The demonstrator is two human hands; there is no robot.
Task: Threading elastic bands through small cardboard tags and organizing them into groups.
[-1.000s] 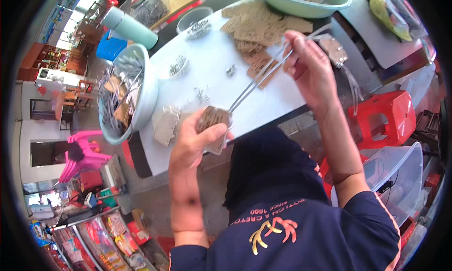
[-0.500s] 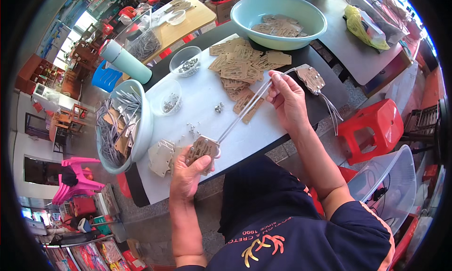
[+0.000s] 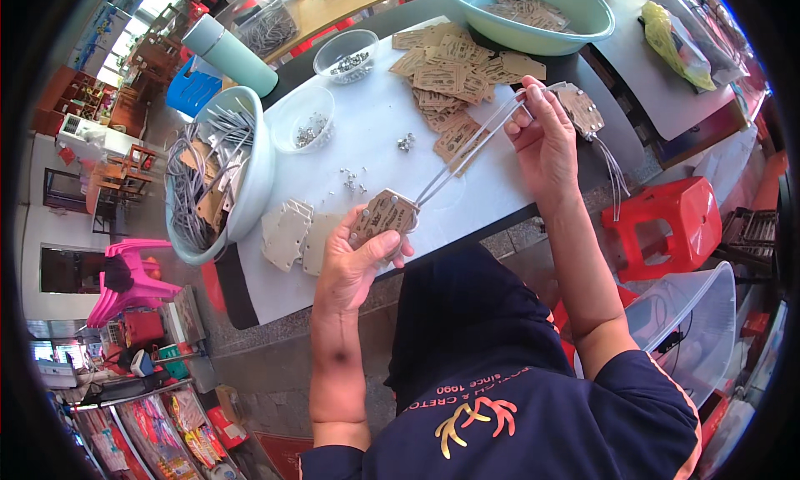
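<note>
My left hand (image 3: 354, 267) grips a brown printed cardboard tag (image 3: 382, 217) with small metal studs along its edges, the thumb lying across its face. From the tag a doubled pale grey cord (image 3: 462, 164) stretches taut across the table to my right hand (image 3: 550, 142). There, thumb and fingers pinch the far end of the cord. Just beyond the right hand lies a studded brown tag bundle (image 3: 578, 111), its grey cords hanging over the table edge. Pale grey cards (image 3: 286, 234) rest beside my left hand. Small metal studs (image 3: 352, 181) are scattered nearby.
Brown tags (image 3: 442, 73) are heaped at the back of the white table surface (image 3: 375, 117). Two clear bowls (image 3: 281, 127) hold studs. A blue basin (image 3: 265, 184) at left contains cords and cards; another basin (image 3: 542, 40) stands behind. A red stool (image 3: 667, 222) is at right.
The whole scene has shifted in view as the head moved. Relative to the grey cards, my left hand and its tag have moved slightly right. The cord remains taut between both hands.
</note>
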